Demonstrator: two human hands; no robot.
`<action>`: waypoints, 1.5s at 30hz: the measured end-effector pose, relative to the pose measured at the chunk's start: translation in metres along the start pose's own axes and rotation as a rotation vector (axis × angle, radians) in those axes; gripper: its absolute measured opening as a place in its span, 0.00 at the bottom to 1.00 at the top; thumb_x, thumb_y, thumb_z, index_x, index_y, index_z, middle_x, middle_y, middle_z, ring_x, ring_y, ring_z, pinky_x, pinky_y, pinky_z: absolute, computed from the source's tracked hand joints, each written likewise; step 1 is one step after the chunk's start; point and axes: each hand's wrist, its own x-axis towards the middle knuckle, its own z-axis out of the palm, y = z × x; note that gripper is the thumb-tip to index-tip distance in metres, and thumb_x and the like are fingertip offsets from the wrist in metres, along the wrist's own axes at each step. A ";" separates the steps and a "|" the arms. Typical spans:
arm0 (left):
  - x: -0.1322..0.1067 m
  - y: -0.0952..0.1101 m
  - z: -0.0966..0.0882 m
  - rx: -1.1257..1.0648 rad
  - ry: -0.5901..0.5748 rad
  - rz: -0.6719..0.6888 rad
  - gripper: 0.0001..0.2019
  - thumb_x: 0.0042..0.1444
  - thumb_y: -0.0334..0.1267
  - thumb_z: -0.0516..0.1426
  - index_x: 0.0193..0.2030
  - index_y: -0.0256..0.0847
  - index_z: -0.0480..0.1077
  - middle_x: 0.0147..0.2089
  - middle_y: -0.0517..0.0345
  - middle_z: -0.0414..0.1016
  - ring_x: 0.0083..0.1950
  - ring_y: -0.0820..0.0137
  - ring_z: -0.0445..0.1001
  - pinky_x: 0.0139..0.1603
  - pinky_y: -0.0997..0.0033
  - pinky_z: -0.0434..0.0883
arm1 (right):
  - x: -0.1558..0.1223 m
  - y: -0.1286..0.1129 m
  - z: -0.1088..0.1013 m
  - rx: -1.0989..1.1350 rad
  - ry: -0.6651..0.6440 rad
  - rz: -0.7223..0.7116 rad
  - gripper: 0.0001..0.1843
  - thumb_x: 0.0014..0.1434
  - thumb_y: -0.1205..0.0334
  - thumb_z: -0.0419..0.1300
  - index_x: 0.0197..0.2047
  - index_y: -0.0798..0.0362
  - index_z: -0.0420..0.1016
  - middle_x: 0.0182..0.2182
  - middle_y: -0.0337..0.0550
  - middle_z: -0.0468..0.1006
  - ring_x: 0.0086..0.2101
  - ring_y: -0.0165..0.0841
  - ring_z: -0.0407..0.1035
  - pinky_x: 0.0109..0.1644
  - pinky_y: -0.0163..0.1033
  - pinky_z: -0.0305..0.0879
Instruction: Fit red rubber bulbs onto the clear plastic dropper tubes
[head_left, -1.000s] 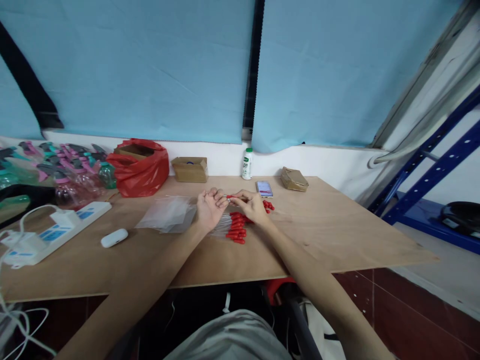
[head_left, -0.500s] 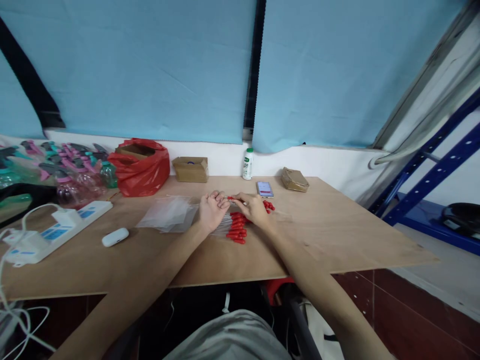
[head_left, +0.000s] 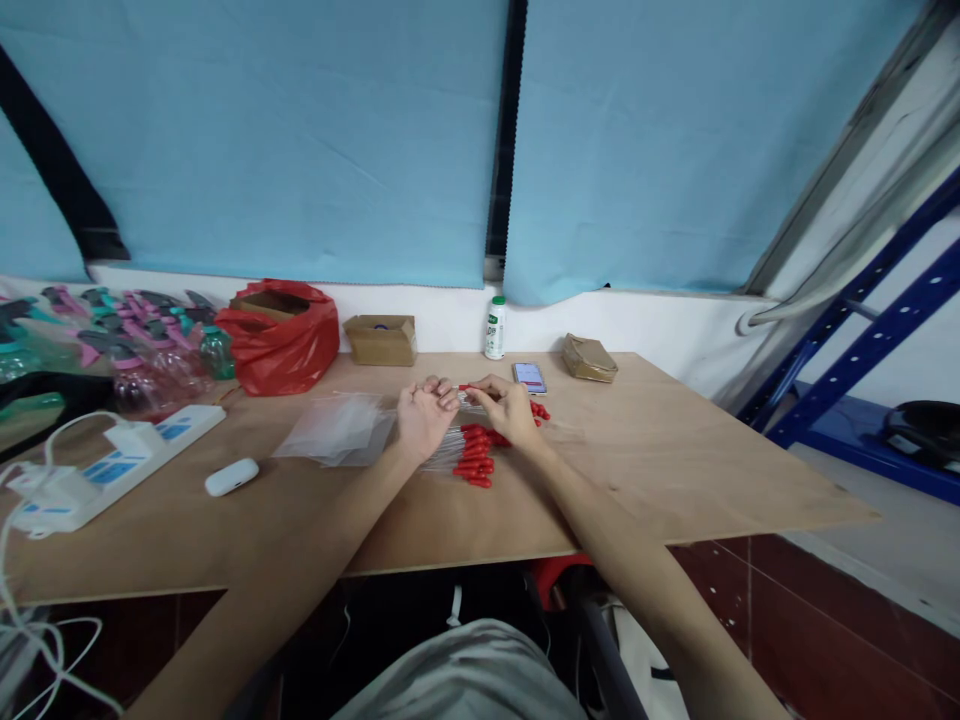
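Observation:
My right hand pinches a small red-handled tool between thumb and forefinger; its kind is too small to make out. Facing it, my left hand is turned palm up, fingers loosely curled and somewhat apart, with nothing visible in the palm. Its fingertips are close to the left end of the held tool. Below and between the hands lies a pile of similar red-handled tools with thin, pale shafts pointing left. More red handles show just beyond my right hand, partly hidden by it.
Clear plastic bags lie left of my left hand. Farther left are a white case, a power strip, a red bag and spray bottles. Along the back stand cardboard boxes, a white bottle and a phone.
My right hand has shifted slightly up and away from the left fingers, taking the red-handled tool with it. My left hand has barely moved, and its fingers look a little looser.

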 end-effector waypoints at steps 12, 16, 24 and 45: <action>0.021 0.003 -0.030 0.541 0.244 0.073 0.08 0.59 0.42 0.52 0.34 0.40 0.63 0.43 0.50 0.77 0.33 0.71 0.72 0.33 0.72 0.68 | 0.007 0.025 -0.005 -0.004 -0.120 0.174 0.18 0.60 0.47 0.65 0.41 0.54 0.83 0.32 0.45 0.84 0.32 0.36 0.77 0.38 0.38 0.71; 0.033 0.014 -0.058 1.034 0.499 0.246 0.07 0.56 0.39 0.52 0.34 0.40 0.68 0.35 0.55 0.78 0.28 0.72 0.70 0.30 0.74 0.65 | 0.008 0.037 -0.014 -0.126 -0.230 0.166 0.16 0.58 0.49 0.66 0.41 0.53 0.84 0.33 0.43 0.84 0.32 0.33 0.73 0.38 0.35 0.66; 0.040 0.028 -0.083 1.696 0.421 0.416 0.09 0.58 0.39 0.51 0.31 0.43 0.70 0.33 0.58 0.79 0.35 0.68 0.76 0.41 0.71 0.69 | 0.005 0.036 -0.019 -0.183 -0.491 0.258 0.19 0.58 0.47 0.65 0.35 0.56 0.84 0.28 0.39 0.80 0.28 0.31 0.68 0.36 0.34 0.61; 0.038 0.024 -0.084 1.948 0.227 0.349 0.08 0.61 0.35 0.53 0.38 0.42 0.73 0.36 0.57 0.82 0.40 0.65 0.79 0.44 0.68 0.69 | 0.010 0.056 -0.053 -0.986 -0.443 0.163 0.10 0.63 0.56 0.62 0.39 0.50 0.84 0.47 0.51 0.78 0.53 0.46 0.62 0.56 0.45 0.57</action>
